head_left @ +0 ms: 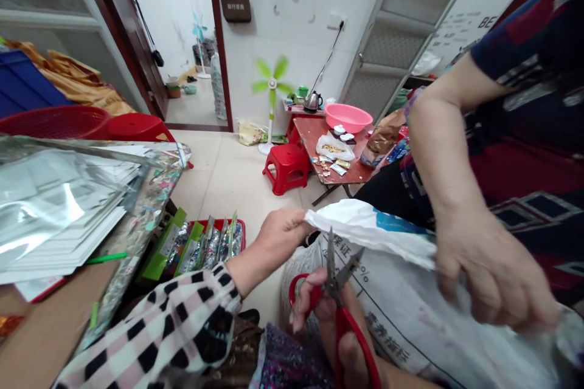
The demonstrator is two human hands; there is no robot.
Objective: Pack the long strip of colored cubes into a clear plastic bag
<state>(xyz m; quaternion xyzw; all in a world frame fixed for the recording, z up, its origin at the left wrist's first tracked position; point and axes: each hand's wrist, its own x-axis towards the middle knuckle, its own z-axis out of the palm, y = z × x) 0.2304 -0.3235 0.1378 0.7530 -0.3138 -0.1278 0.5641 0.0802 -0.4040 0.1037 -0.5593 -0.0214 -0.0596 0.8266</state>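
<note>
My left hand [279, 236], in a checkered sleeve, pinches the near corner of a white woven sack's folded edge [365, 225]. Below it, my right hand [314, 307] has its fingers through the loops of red-handled scissors [336, 292]. Their blades are spread apart and point up, just under the sack's edge. Printed black characters run across the sack's side [387, 304], which bulges beside my lap. From the right, another person's hand [497, 270] rests on the sack's top, its fingers bent.
A worktable [159, 185] stacked with white sheets [91, 225] stands at left. Below it, a red basket [243, 231] holds filled packets. Ahead are a red stool [286, 167], a green fan [272, 85] and a low table [310, 127] with a pink basin [349, 117].
</note>
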